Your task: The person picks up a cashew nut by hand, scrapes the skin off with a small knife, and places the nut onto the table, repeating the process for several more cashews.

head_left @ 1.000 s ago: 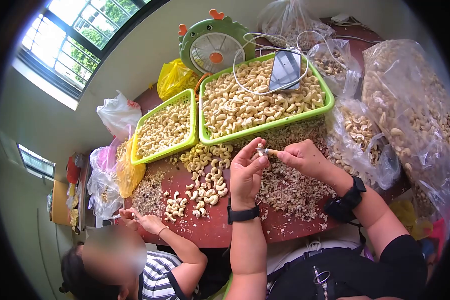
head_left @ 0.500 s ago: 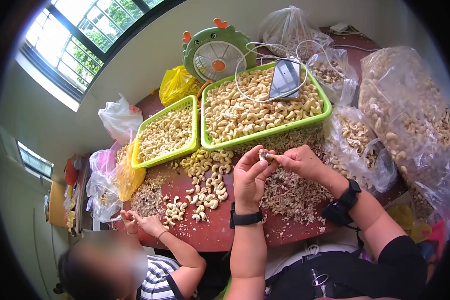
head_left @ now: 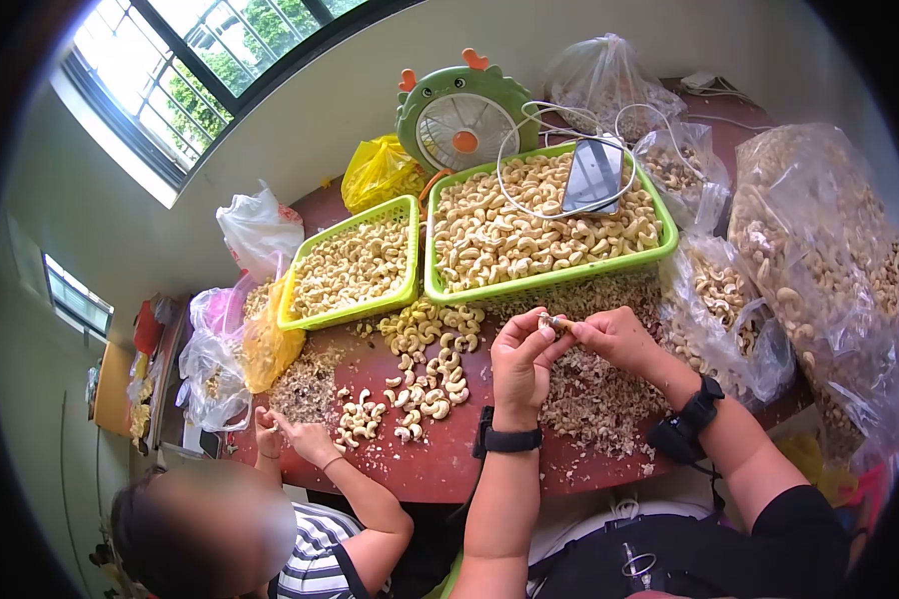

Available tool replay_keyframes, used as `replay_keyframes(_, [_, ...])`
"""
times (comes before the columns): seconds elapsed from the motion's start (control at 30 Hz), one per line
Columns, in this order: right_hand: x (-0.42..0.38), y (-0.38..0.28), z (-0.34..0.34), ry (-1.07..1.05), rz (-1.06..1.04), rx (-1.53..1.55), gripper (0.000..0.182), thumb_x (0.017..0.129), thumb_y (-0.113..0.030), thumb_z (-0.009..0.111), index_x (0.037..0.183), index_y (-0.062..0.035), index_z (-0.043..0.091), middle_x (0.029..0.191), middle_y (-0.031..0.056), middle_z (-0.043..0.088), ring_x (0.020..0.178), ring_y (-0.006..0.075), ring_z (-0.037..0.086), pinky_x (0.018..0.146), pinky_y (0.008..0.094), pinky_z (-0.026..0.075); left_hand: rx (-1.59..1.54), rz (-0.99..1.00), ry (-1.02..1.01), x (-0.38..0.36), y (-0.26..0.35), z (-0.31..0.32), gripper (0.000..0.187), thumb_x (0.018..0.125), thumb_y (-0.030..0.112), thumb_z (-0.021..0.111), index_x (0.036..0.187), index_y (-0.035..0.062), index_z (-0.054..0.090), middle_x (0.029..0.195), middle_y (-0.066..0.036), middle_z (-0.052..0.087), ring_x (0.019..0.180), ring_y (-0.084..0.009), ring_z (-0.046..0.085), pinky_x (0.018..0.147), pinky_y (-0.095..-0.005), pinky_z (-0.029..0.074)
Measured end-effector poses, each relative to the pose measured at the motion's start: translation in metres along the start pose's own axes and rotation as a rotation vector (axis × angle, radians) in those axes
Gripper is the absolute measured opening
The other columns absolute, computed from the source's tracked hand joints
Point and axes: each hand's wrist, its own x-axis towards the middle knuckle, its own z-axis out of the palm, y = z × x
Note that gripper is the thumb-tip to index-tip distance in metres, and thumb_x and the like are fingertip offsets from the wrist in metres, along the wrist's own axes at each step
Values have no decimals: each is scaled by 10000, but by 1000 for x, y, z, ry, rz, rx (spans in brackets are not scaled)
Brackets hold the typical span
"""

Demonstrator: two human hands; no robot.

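Above the red table, my left hand (head_left: 522,364) pinches a small cashew (head_left: 546,320) with thumb and fingertips. Close beside it, my right hand (head_left: 612,341) is closed on a small tool with a brownish handle (head_left: 561,324), its tip touching the nut. Crumbly husk scraps (head_left: 594,399) lie in a heap beneath both hands. Whole peeled cashews (head_left: 428,384) are spread on the table left of my left hand. Behind the hands stands a large green basket (head_left: 549,271) full of cashews, with a phone (head_left: 593,176) and white cable on top.
A smaller green-yellow basket (head_left: 355,310) of cashews stands left, near a green fan (head_left: 464,120) and a yellow bag (head_left: 380,178). Plastic bags of nuts (head_left: 819,260) line the right side. At lower left another person (head_left: 335,534) holds both hands over the table (head_left: 420,474).
The whole view has shifted, so the baskets and table appear lower and further right. My hands remain together at the nut, with the tool still against it.
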Motion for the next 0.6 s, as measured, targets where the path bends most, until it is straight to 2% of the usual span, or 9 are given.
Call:
replay_keyframes(0.33, [-2,3,-1,0,1,92,389,828,-311,505,592,-6,551,491,-39,431,464,37,356,408,217,299,-40,-32,-27,2,-4,-3,243,712,-73,524,949,-22,514,884,-135,579,866,-240,577,784,-401,502])
replay_keyframes(0.6, [-2,0,-5,-49,62,76,400,829,-317,506,570,-12,531,485,-46,419,462,36,349,407,216,296,-35,-44,-6,0,0,4,348,730,-73,527,1069,-6,489,989,-124,547,907,-239,561,789,-388,504])
